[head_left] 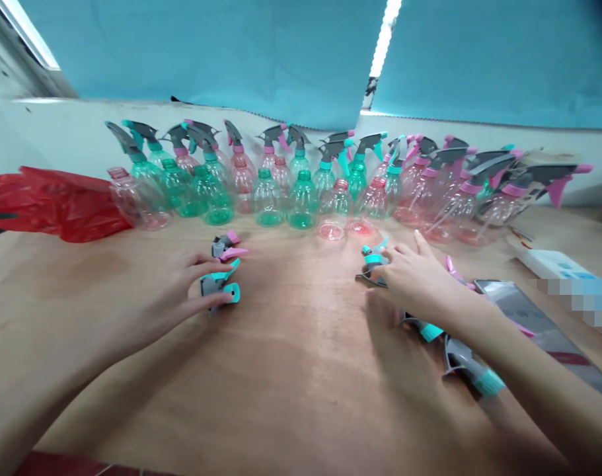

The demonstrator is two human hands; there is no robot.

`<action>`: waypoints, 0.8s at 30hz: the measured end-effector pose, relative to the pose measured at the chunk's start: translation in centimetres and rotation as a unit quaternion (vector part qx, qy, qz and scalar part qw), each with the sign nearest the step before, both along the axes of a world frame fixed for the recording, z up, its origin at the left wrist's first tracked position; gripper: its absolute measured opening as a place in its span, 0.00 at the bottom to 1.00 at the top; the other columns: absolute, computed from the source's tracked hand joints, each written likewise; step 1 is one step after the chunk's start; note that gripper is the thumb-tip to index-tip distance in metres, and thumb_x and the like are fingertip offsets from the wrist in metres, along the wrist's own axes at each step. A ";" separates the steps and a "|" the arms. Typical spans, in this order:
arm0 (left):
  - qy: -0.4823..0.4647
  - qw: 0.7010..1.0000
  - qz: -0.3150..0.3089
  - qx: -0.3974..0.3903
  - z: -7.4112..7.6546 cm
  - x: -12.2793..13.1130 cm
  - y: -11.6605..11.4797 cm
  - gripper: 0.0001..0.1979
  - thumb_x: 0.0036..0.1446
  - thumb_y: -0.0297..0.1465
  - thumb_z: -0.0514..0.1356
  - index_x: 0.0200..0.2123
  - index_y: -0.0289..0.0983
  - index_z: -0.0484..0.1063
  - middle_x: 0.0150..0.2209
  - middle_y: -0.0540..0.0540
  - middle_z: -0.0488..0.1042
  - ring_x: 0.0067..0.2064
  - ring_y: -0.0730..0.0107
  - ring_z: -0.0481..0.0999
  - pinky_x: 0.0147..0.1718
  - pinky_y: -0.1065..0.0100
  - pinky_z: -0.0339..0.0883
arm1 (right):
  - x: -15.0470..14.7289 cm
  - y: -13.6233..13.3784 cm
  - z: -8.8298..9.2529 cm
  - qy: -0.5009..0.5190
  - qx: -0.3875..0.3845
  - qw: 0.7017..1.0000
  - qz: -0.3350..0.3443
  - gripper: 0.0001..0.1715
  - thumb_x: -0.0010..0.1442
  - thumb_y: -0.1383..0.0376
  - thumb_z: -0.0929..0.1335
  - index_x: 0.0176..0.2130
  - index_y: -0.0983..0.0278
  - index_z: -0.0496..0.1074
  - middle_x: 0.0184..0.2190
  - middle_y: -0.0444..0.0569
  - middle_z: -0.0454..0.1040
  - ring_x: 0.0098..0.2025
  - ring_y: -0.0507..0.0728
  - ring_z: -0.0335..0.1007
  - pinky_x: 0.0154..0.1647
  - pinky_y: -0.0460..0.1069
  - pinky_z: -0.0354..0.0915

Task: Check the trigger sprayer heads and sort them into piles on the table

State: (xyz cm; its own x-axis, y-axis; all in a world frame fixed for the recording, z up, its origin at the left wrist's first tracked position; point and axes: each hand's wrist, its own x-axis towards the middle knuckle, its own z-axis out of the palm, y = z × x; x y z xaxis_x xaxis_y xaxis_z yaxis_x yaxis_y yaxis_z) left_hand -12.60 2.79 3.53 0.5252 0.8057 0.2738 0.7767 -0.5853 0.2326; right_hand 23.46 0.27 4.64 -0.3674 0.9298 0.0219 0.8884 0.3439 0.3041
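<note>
My left hand (pixel 184 297) pinches a grey and teal spray trigger head (pixel 211 285) between thumb and fingers, low over the table. Just beyond it lies a grey and pink spray trigger head (pixel 223 246). On the right, my right hand (pixel 404 271) has its fingers around another grey and teal spray trigger head (pixel 375 261), with one finger stretched out; the hand hides part of it. Under and beside my right forearm lie more trigger heads, among them a teal-collared one (pixel 472 367) and a partly covered one (pixel 424 327).
Clear green and pink bottles line the back of the table (pixel 291 396): several open ones, such as a green bottle (pixel 303 201), stand before others wearing trigger heads. A red plastic bag (pixel 57 201) lies left. A phone (pixel 538 330) and a white box (pixel 558 264) lie right.
</note>
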 end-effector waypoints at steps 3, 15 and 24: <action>0.067 0.997 0.017 0.018 -0.9 0.0 -0.5 0.22 0.54 0.44 0.61 0.49 0.40 0.71 0.44 0.42 0.68 0.44 0.50 0.69 0.45 0.48 0.64 | 0.1 -0.5 0.6 0.010 0.003 1.000 0.004 0.13 0.58 0.57 0.67 0.35 0.62 0.78 0.38 0.55 0.75 0.45 0.67 0.69 0.56 0.73 0.43; -0.183 0.975 -0.122 0.042 -3.5 9.0 -5.2 0.13 0.59 0.31 0.60 0.47 0.41 0.65 0.41 0.48 0.73 0.43 0.63 0.69 0.43 0.61 0.62 | -3.2 -3.0 2.5 0.276 -0.106 0.944 0.148 0.10 0.64 0.62 0.62 0.36 0.61 0.71 0.32 0.44 0.75 0.34 0.53 0.70 0.34 0.48 0.60; -0.256 0.944 -0.189 0.082 -3.6 12.7 -3.3 0.14 0.56 0.33 0.64 0.44 0.38 0.67 0.37 0.47 0.75 0.40 0.65 0.70 0.42 0.61 0.62 | -3.1 -3.6 2.8 0.301 -0.108 0.935 0.154 0.05 0.60 0.67 0.66 0.31 0.61 0.67 0.26 0.39 0.70 0.28 0.50 0.65 0.27 0.46 0.52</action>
